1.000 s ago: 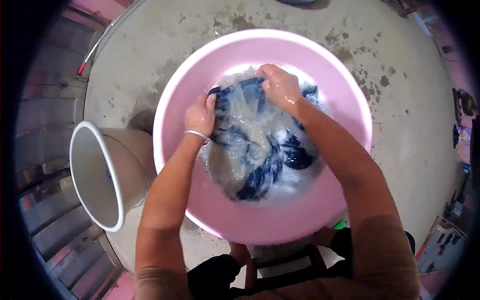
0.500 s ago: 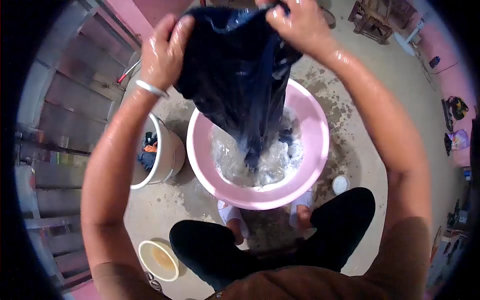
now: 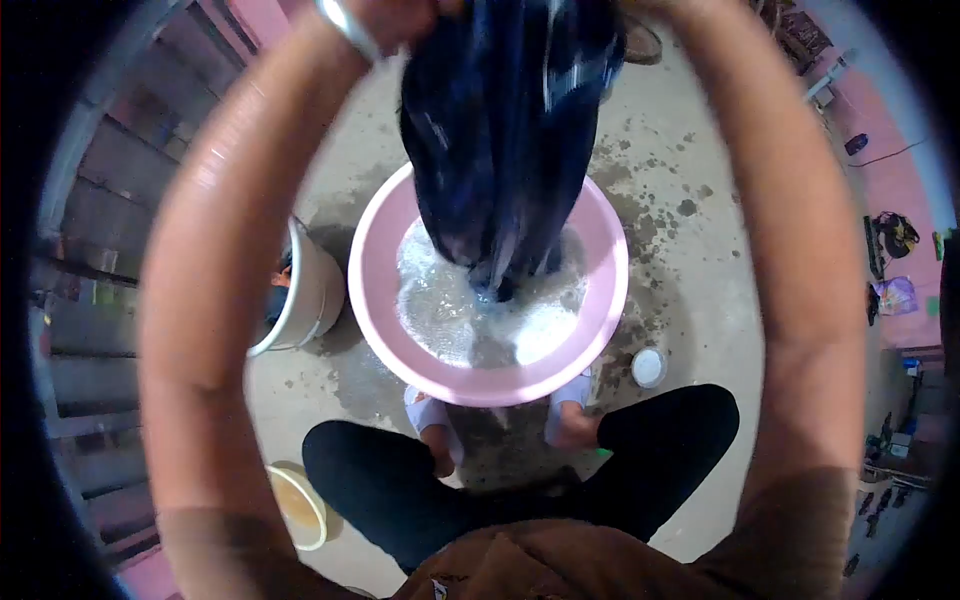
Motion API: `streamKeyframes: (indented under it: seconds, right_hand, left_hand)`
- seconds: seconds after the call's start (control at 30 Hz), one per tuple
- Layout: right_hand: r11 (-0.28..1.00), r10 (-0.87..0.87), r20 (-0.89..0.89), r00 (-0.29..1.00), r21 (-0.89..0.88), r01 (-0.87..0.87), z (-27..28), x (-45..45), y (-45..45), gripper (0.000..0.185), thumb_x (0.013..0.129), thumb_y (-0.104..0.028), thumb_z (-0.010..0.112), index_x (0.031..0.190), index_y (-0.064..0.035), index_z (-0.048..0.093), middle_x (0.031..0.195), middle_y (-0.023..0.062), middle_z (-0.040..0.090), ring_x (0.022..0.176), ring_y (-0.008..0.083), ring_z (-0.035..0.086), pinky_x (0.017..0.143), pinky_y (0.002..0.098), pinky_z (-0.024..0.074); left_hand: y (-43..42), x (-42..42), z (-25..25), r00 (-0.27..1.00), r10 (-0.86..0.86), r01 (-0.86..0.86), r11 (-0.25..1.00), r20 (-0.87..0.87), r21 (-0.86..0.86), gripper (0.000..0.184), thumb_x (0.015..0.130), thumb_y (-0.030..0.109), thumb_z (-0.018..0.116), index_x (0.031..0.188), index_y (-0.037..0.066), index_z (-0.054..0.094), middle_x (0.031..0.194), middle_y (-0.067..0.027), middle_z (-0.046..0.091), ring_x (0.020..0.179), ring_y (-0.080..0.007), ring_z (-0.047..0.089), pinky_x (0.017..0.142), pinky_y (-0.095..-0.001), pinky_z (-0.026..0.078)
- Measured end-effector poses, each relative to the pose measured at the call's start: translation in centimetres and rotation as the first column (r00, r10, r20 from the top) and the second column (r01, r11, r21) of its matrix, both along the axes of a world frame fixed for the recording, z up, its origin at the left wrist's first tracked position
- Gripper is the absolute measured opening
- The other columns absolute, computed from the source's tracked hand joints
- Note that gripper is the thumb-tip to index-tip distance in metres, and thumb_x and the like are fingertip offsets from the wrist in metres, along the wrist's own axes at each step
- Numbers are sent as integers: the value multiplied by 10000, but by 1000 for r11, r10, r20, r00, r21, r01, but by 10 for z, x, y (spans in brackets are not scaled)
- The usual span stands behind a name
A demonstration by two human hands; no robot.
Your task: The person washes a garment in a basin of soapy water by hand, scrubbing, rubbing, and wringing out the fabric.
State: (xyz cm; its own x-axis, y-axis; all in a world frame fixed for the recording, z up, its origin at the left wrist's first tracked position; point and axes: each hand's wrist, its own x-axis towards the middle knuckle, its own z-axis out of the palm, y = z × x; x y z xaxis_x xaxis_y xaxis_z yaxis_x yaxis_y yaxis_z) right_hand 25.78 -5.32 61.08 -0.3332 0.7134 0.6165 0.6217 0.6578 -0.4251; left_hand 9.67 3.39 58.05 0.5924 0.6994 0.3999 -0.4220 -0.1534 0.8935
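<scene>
A wet, dark blue garment hangs from the top edge of the view, bunched and narrowing toward its lower end. That end reaches the foamy water in a large pink basin. My left hand, below a silver bangle, holds the garment's upper left side; its fingers are largely cut off by the frame edge. At the garment's upper right is my right hand, blurred and mostly outside the view, also holding it.
To the left of the basin stands a pale bucket with cloth inside. A small yellowish bowl sits at lower left. Near my right knee is a white round container. My slippered feet are at the basin's near edge; a slatted structure lines the left.
The garment has come up out of the basin water, spread wide between my hands, then drawn narrower. Both hands have risen to the top edge of the view.
</scene>
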Motion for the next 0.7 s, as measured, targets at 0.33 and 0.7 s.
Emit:
streamKeyframes:
  seconds: [0.33, 0.7]
  right_hand:
    - [533, -662, 36, 749, -679, 504, -503, 2, -53, 329, 765, -247, 645, 1054, -90, 650, 1005, 166, 661, 919, 355, 633, 823, 413, 505]
    - [254, -686, 483, 544, -541, 802, -610, 6, -17, 320, 809, -341, 637, 1059, -145, 607, 956, 184, 626, 881, 356, 625, 732, 456, 517]
  left_hand:
    - [-110, -10, -466, 173, 253, -37, 967, -952, 251, 804, 797, 562, 605, 1465, 256, 279, 1500, -229, 229, 1393, -407, 218, 1095, -605, 180]
    - [-51, 0, -546, -7, -35, 315, 949, -999, -35, 704, 828, 384, 632, 1418, 105, 367, 1436, -164, 406, 1300, -313, 423, 1015, -465, 395]
